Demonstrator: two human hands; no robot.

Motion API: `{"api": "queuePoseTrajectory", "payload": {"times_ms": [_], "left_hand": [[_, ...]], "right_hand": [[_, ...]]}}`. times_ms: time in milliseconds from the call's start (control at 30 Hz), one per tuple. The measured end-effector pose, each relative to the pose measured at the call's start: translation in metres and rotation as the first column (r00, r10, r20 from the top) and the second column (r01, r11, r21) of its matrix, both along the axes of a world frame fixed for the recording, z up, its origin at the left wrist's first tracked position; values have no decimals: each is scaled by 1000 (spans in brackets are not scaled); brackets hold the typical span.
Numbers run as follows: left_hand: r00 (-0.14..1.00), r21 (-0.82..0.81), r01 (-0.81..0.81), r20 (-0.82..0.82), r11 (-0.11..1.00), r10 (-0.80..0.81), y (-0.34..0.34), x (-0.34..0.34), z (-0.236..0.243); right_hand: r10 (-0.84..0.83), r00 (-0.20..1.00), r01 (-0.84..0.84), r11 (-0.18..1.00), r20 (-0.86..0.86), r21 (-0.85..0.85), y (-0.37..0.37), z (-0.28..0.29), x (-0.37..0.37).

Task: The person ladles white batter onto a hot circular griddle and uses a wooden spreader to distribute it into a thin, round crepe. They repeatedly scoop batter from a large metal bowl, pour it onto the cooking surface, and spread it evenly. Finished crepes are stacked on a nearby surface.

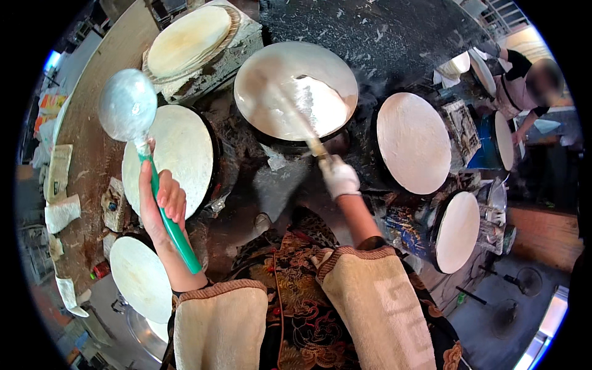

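Just beyond the tan sleeve covers (222, 320), the grip of the left hand (165, 198) is wrapped around a green-handled ladle (127, 106), its raised bowl partly overlapping a pale round disc (185, 151) in view. The gloved right hand (340, 177) has its grip clamped on a motion-blurred stick-like tool (299, 118) reaching over a wide metal basin (343, 79). Farther off, round pale sheets (190, 40) lie stacked at upper left.
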State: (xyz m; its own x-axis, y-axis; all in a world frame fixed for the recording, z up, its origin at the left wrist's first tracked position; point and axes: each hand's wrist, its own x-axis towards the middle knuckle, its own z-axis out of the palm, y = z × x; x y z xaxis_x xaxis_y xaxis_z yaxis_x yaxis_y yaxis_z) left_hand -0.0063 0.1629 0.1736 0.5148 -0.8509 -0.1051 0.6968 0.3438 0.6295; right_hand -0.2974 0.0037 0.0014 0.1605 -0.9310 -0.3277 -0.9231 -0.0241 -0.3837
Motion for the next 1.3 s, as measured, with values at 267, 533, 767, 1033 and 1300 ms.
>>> {"api": "queuePoseTrajectory", "payload": {"times_ms": [267,533,767,1033,1300], "left_hand": [[995,199,2,93,980,-21,-30,-27,0],[988,232,51,132,971,-84,-36,-25,-6],[983,219,132,99,967,-157,-37,-32,-6],[959,332,147,185,932,-217,-49,-43,-5],[948,402,235,105,885,-300,-41,-38,-27]], "right_hand": [[34,984,-24,998,173,-63,-82,25,-21],[5,999,-12,992,-51,-129,-85,9,-53],[133,984,-103,969,120,-226,-57,5,-52],[-130,985,164,910,115,-381,-116,1,-17],[-574,352,454,796,739,402,-39,-2,32]]}}
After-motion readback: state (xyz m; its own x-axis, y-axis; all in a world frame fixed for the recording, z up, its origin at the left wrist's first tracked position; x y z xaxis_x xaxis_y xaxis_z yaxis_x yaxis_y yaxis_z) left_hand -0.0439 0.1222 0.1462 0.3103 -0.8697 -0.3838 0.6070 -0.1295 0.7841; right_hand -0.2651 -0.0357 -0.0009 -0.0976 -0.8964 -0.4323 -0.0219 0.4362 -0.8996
